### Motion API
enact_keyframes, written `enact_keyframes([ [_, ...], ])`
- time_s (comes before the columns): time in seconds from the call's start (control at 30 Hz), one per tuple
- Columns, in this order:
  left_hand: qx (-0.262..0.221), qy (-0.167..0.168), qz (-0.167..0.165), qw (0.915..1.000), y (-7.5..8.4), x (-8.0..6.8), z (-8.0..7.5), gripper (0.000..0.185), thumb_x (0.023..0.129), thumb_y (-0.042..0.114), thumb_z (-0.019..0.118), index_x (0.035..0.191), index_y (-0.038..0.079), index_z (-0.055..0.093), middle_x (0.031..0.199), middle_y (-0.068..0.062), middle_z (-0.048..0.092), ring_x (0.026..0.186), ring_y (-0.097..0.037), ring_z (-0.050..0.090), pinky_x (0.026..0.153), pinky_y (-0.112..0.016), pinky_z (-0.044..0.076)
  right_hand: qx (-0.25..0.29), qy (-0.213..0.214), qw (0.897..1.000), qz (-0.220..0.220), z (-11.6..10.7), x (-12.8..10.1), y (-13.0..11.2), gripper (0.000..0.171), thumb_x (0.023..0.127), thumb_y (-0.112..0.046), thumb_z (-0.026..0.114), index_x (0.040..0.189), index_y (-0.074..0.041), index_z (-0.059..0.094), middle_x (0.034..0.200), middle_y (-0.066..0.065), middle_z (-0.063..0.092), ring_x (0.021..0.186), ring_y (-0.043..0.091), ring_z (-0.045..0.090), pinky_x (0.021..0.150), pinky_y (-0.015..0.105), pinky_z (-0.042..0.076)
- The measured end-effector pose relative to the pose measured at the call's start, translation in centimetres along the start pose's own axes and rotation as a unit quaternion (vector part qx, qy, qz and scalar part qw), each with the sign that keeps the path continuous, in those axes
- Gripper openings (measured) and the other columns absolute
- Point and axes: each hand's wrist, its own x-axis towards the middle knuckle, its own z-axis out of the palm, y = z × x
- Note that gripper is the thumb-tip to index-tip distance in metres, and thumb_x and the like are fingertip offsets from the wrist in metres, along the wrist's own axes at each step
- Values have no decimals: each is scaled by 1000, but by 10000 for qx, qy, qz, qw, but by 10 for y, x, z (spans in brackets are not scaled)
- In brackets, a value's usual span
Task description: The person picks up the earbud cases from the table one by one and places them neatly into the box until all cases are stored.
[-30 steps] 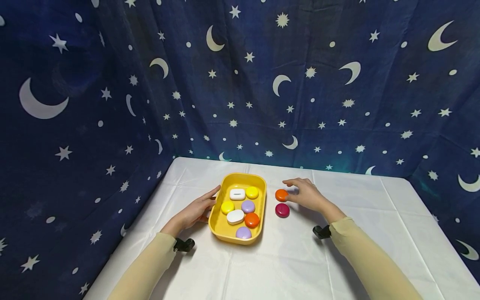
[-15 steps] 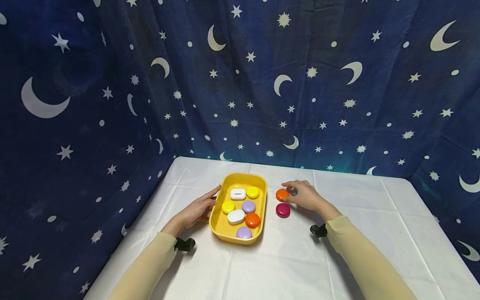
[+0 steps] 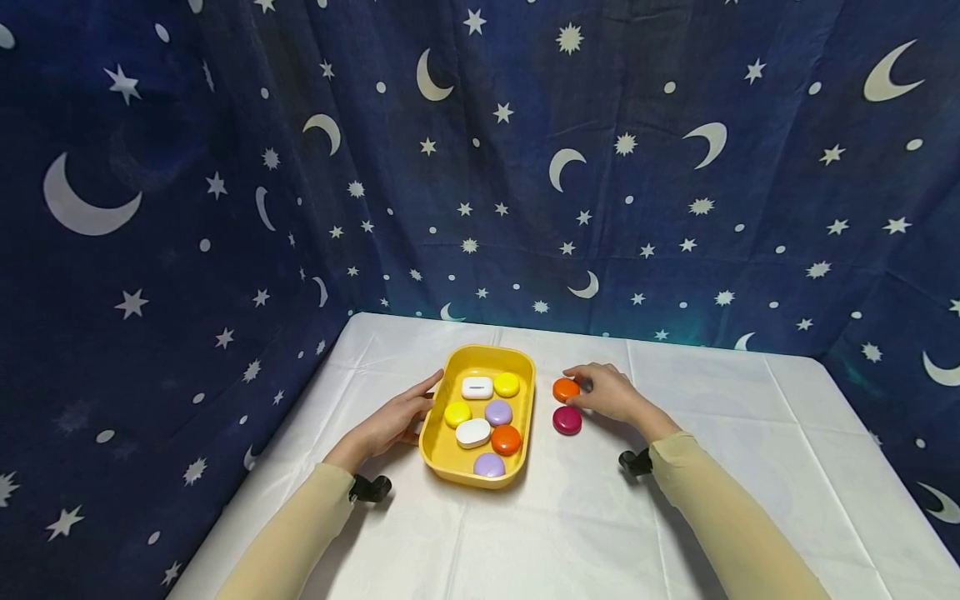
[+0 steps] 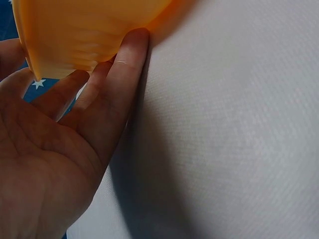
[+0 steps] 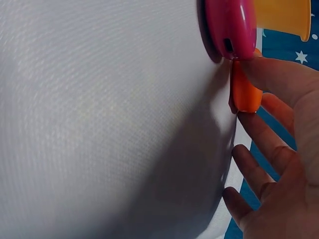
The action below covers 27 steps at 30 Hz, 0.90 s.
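A rounded, oblong yellow plastic tray (image 3: pixel 438 450) is set on a table covered with a white cloth (image 3: pixel 585 533), and every place below is given relative to that tray. Its left wall is touched by the left hand (image 3: pixel 390 422), whose fingers are laid straight along the outside of the wall, as is seen in the left wrist view (image 4: pixel 79 129); nothing is gripped by this hand. Inside the tray seven small rounded cases are held: a white oblong case with a dark slot (image 3: pixel 477 387) at the far end, a yellow case (image 3: pixel 506 384) beside it, a second yellow case (image 3: pixel 457 413) and a lilac case (image 3: pixel 498 412) in the middle, a plain white case (image 3: pixel 472 432) and an orange-red case (image 3: pixel 506 439) nearer the person, and a second lilac case (image 3: pixel 489 465) at the near end.

Just to the right of the tray, on the cloth, a small round orange case (image 3: pixel 566 389) is found, and it is pinched between the thumb and a finger of the right hand (image 3: pixel 611 392); in the right wrist view the orange case (image 5: pixel 244 92) is seen gripped by its edges, with the other fingers (image 5: pixel 261 144) spread loosely below it. A round magenta case (image 3: pixel 567 420) is placed close beside the orange one, on the near side, and is left ungripped (image 5: pixel 230 27). The tray and table are backed by a dark blue curtain printed with stars and moons (image 3: pixel 225 167).
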Motion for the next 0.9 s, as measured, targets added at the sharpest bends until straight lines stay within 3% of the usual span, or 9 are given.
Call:
enact_keyframes([
  [0.9,-44,50,5,10000,-1,0,1,61,106,27,47,162,41,27,160,-17,37,126,-28,57,84,-43,59,-129,86,9999,66,5,-1,0,50,86,-30,82,131,-12,70,123,9,67,110,30,51,96,49,44],
])
